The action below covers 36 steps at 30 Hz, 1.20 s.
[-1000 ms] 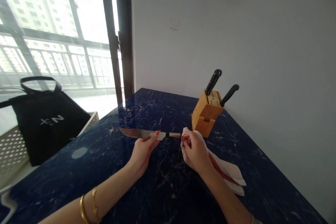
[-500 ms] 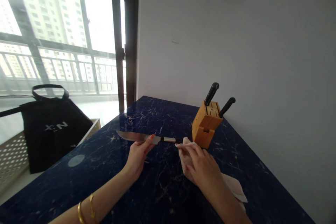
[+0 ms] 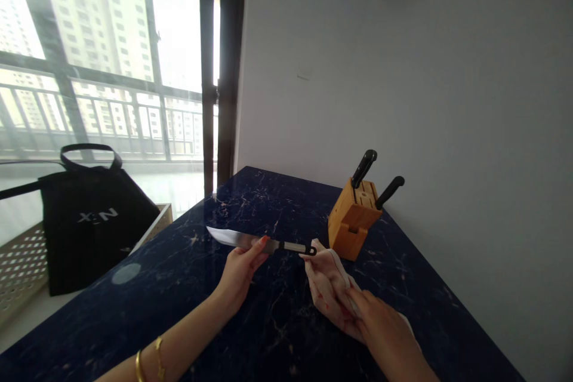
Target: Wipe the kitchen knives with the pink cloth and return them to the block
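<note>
A knife (image 3: pixel 250 241) with a steel blade and a light handle ending in a black loop lies level above the dark blue marble table (image 3: pixel 277 322). My left hand (image 3: pixel 242 268) pinches it at the rear of the blade, near the handle. My right hand (image 3: pixel 380 328) is closed on a white cloth with red stripes (image 3: pixel 326 286). The cloth's top edge reaches up to just below the handle's end.
A wooden knife block (image 3: pixel 353 221) with two black-handled knives stands by the grey wall at the back right. A black bag (image 3: pixel 85 221) rests in a perforated crate left of the table. A window with railings is beyond.
My right hand has pulled back toward me with the cloth, off the knife handle, whose end now shows bare. My left hand still holds the knife at the same spot.
</note>
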Available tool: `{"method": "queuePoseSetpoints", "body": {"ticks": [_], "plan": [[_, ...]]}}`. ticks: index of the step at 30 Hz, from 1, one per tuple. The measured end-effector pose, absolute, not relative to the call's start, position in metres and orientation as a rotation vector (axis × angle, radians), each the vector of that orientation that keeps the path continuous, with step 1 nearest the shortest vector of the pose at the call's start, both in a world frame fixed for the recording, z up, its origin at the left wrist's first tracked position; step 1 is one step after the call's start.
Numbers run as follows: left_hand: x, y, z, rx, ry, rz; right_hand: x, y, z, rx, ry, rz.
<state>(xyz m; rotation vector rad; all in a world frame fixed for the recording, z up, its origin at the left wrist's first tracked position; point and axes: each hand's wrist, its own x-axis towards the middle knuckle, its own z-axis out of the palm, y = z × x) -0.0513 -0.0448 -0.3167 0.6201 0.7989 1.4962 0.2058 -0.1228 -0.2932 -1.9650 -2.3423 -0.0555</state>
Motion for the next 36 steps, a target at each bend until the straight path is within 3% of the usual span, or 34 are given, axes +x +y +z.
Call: {"method": "queuePoseSetpoints", "body": {"ticks": [11, 13, 18, 24, 30, 36], "plan": [[-0.048, -0.045, -0.319, 0.528, 0.703, 1.348, 0.194, -0.089, -0.282, -1.836, -2.278, -0.19], [-0.047, -0.046, -0.318, 0.497, 0.703, 1.342, 0.186, -0.092, -0.272, -1.712, -2.187, 0.003], [-0.042, -0.052, -0.315, 0.452, 0.686, 1.283, 0.158, -0.099, -0.265, -1.196, -1.763, 0.833], [-0.038, -0.057, -0.318, 0.403, 0.6, 1.218, 0.132, -0.099, -0.278, -0.967, -1.294, 1.113], [-0.034, -0.074, -0.311, 0.511, 0.173, 0.932, 0.149, -0.109, -0.236, -0.952, -1.254, 0.798], [-0.031, -0.079, -0.314, 0.773, 0.364, 0.799, 0.214, -0.124, -0.16, -1.071, -1.34, 0.301]]}}
